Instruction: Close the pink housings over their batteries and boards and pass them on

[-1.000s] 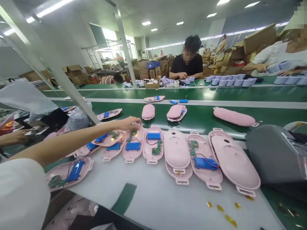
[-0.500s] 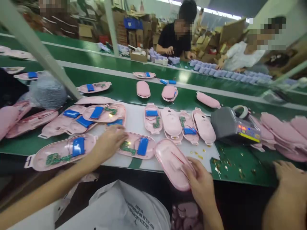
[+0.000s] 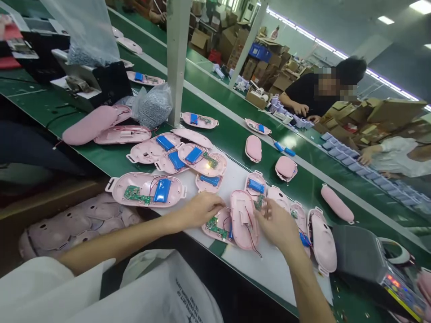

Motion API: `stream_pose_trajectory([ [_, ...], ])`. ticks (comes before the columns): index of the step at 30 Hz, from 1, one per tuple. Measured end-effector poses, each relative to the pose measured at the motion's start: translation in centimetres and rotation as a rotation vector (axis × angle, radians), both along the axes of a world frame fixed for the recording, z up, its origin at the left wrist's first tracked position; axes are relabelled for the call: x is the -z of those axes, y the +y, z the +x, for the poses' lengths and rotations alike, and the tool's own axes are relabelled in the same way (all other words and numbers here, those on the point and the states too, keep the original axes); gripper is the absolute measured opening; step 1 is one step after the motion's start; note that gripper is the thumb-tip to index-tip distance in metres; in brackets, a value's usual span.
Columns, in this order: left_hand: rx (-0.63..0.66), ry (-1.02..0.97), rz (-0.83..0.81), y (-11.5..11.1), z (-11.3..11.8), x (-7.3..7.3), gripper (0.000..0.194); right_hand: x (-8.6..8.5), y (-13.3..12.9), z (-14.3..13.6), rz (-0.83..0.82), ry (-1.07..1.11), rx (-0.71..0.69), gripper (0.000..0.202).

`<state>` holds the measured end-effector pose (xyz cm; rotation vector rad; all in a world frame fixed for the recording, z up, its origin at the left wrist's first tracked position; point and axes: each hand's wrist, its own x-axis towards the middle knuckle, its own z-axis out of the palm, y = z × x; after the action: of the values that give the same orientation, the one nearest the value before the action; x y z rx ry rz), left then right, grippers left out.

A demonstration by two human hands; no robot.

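Note:
My left hand (image 3: 204, 208) is at the upper left rim of an open pink shell (image 3: 206, 231), its fingers curled together at that edge. A green circuit board (image 3: 216, 228) lies in this shell; its blue battery is mostly covered. Over the shell's right part sits a pink cover (image 3: 245, 231), inner side up, with thin red and dark wires trailing from it. My right hand (image 3: 278, 224) has its thumb and fingers closed at the cover's right edge. Left of my hands lies another open pink shell (image 3: 119, 188) with a circuit board and a blue battery (image 3: 162, 190).
Several pink shells, such as an overlapping one (image 3: 188, 154), surround the white work mat (image 3: 269, 269). A grey device (image 3: 360, 255) with a lit display stands at right. A post (image 3: 177, 63) rises beyond the mat. A co-worker (image 3: 313, 94) sits across the green bench.
The view has swung left and tilted. My right hand has brought the pink cover leftward over the open shell. My left hand stays by that shell.

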<state>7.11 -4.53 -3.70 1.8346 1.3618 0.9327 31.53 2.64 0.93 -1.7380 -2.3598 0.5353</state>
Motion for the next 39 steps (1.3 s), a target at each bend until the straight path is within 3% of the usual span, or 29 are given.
stream_pose_trajectory([
  [2, 0.104, 0.025, 0.084, 0.1, -0.2, 0.4, 0.018, -0.6, 2.4, -3.0, 0.139, -0.162, -0.267, 0.054],
  [5, 0.134, -0.100, 0.103, 0.1, -0.2, 0.9, 0.019, -0.9, 5.2, -6.8, -0.029, -0.312, -0.685, 0.060],
  [8, 0.046, -0.335, -0.010, -0.3, -0.2, 0.8, 0.018, -2.2, 6.4, -6.5, -0.195, -0.393, -0.774, 0.039],
  [11, 0.000, -0.543, -0.128, -0.8, -0.5, 0.3, 0.021, -4.3, 5.6, -2.1, -0.221, -0.137, -0.642, 0.017],
  [13, -0.038, -0.578, -0.084, -1.0, -0.6, 0.2, 0.022, -5.0, 3.8, 1.1, -0.123, 0.102, -0.419, 0.029],
  [15, -0.065, -0.524, 0.063, -1.1, -0.3, 0.4, 0.021, -4.6, 1.2, 3.0, 0.040, 0.257, -0.162, 0.038],
  [19, -0.123, -0.302, 0.441, -0.7, 0.9, 0.9, 0.020, -2.1, -4.1, 1.8, 0.339, 0.417, 0.207, 0.044],
  [22, -0.225, -0.173, 0.578, -0.4, 1.6, 1.0, 0.015, -1.3, -6.1, -0.5, 0.607, 0.509, 0.371, 0.041],
  [24, -0.263, -0.172, 0.597, -0.2, 1.6, 0.9, 0.015, -1.4, -6.6, -1.4, 0.636, 0.564, 0.365, 0.038],
  [28, -0.315, -0.299, 0.668, -0.1, 1.6, 0.8, 0.019, -0.9, -6.8, -1.9, 0.469, 0.664, 0.289, 0.033],
  [31, -0.309, -0.365, 0.622, -0.1, 1.7, 1.0, 0.021, 0.3, -6.8, -1.8, 0.435, 0.780, 0.347, 0.030],
  [34, -0.348, -0.525, 0.354, 0.0, 1.4, 0.9, 0.014, 1.3, -6.3, -1.5, 0.361, 0.869, 0.392, 0.032],
  [37, -0.358, -0.670, -0.064, 0.0, 0.9, 0.4, 0.054, 1.3, -5.3, -1.3, 0.214, 0.863, 0.337, 0.035],
  [39, -0.300, -0.670, -0.213, 0.0, 0.6, 0.0, 0.061, 0.6, -4.3, -1.8, 0.207, 0.781, 0.219, 0.038],
])
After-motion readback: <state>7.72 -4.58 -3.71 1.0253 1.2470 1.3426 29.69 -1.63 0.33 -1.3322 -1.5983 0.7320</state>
